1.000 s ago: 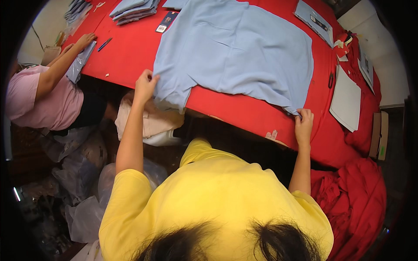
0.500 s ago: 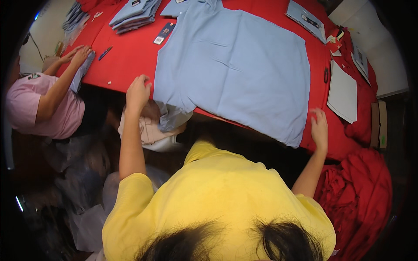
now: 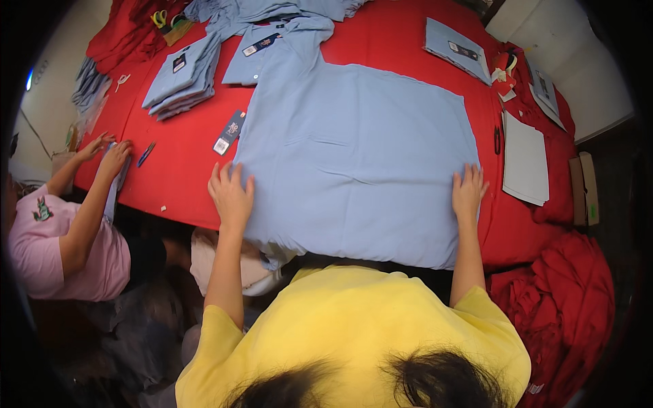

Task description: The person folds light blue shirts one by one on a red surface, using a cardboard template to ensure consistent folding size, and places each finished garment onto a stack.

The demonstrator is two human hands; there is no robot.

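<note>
A light blue shirt (image 3: pixel 367 156) lies spread across a table with a red cover, its lower edge hanging at the near table edge. Creases run across its middle. My left hand (image 3: pixel 231 196) rests at the shirt's left edge, fingers apart. At the opposite edge my right hand (image 3: pixel 468 192) lies on the fabric, its fingers stretched out. Neither hand grips anything. A dark hang tag (image 3: pixel 230 132) is on the table just beyond my left hand.
Folded blue shirts (image 3: pixel 182 76) are stacked at the far left, another folded shirt (image 3: pixel 457 49) at the far right. White sheets (image 3: pixel 525 160) lie to the right, above bunched red cloth (image 3: pixel 554 299). A co-worker in pink (image 3: pixel 75 245) handles blue cloth at left, near a pen (image 3: pixel 145 154).
Both hands have come down onto the shirt's side edges; the right one moved inward from beside it. My view has shifted, showing more of the table's far side.
</note>
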